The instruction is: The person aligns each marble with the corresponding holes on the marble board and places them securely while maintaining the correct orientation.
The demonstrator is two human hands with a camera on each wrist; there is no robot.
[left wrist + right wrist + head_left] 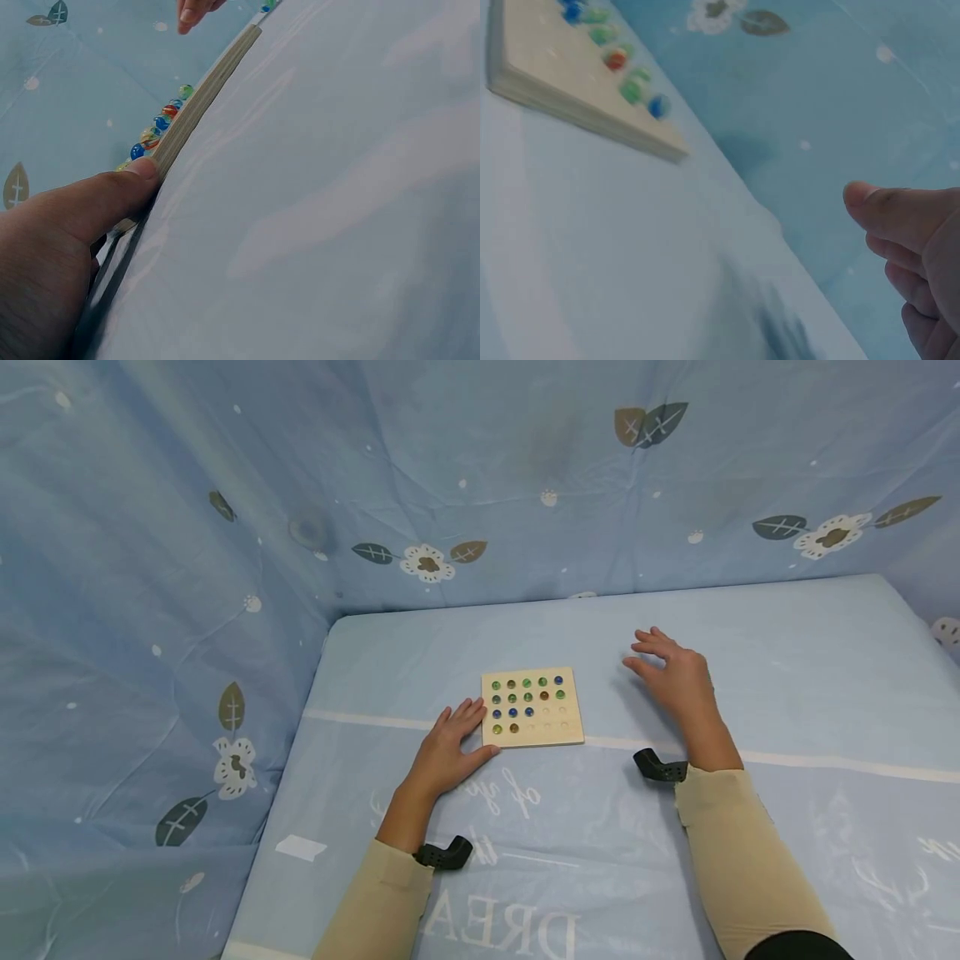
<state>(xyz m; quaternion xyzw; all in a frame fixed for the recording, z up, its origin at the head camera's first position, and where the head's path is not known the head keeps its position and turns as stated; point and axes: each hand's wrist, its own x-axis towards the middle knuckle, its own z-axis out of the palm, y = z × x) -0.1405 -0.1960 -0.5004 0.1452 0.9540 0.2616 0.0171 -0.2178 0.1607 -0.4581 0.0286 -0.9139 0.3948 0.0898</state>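
Observation:
A flat, pale wooden board (551,735) lies on the table with rows of coloured glass marbles (527,682) set in its hollows. Bare hollows show at its front right. My left hand (444,758) is at the front left corner, fingers stretched along the left side. In the left wrist view, the thumb (112,196) presses on the board's edge (202,120). Off to the right of the board, my right hand (678,683) hovers above the table, fingers loosely bent and thumb apart. In the right wrist view, no object shows at the right thumb (889,214).
A pale blue cloth with printed white lettering covers the table (810,693). Blue fabric (510,468) with flowers and leaves hangs behind it and to the left. Each wrist carries a black camera mount (660,766). A white patch (301,847) lies near the left edge.

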